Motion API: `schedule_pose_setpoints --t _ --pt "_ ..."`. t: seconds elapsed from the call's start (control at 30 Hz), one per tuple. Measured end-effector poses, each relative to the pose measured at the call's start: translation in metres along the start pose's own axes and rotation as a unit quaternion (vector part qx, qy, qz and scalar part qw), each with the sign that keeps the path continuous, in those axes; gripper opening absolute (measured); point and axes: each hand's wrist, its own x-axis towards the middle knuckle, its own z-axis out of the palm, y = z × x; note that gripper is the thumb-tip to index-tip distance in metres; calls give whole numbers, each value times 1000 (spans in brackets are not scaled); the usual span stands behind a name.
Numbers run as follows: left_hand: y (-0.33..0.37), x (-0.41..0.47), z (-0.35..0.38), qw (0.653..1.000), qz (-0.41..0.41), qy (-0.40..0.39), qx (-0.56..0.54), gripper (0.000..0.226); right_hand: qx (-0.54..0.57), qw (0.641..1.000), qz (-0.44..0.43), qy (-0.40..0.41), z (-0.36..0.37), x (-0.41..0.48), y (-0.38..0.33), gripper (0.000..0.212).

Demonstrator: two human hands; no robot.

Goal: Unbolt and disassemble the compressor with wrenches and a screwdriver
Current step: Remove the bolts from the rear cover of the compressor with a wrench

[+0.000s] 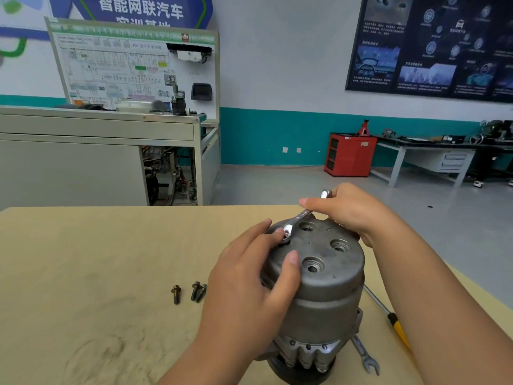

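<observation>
The grey metal compressor (319,295) stands on end near the front edge of the pale wooden worktop (97,259). The person's left hand (249,273) is clamped over its upper left shoulder, fingers curled round the side and the thumb lying across the top face. The right hand (352,212) grips the shank of a shiny wrench (298,218), whose lower end sits at the left rim of the top face, right by the left fingertips. Three loose bolts (191,292) lie on the worktop to the left, two of them touching. Just right of the compressor lie a yellow-handled screwdriver (394,323) and an open-end wrench (363,354).
</observation>
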Motion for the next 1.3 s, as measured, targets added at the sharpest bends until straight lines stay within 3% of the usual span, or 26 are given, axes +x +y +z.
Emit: schedule_pose_setpoints --t 0.13,0.27,0.67,0.8,0.97,1.07,1.17,1.3 --pt "1 4 -5 1000 17 -16 -9 48 78 997 2 29 0 -7 10 38" --pt "2 2 -4 998 -21 0 -60 51 128 982 -29 136 2 -16 13 34" --pt "6 5 0 999 1 -23 -26 56 269 909 -120 293 11 -75 41 26" --pt "8 7 -1 999 18 -31 -11 57 295 891 -141 316 17 -91 53 15" --pt "12 13 -5 996 63 -63 30 51 291 909 -99 283 15 -84 59 14" --pt "12 15 -6 994 73 -71 30 49 187 922 -112 319 9 -82 55 27" --pt "13 14 -5 995 74 -61 30 48 -2 921 -180 344 -1 -86 40 15" --pt "14 11 -3 994 88 -42 50 47 -133 939 -227 223 5 -95 16 21"
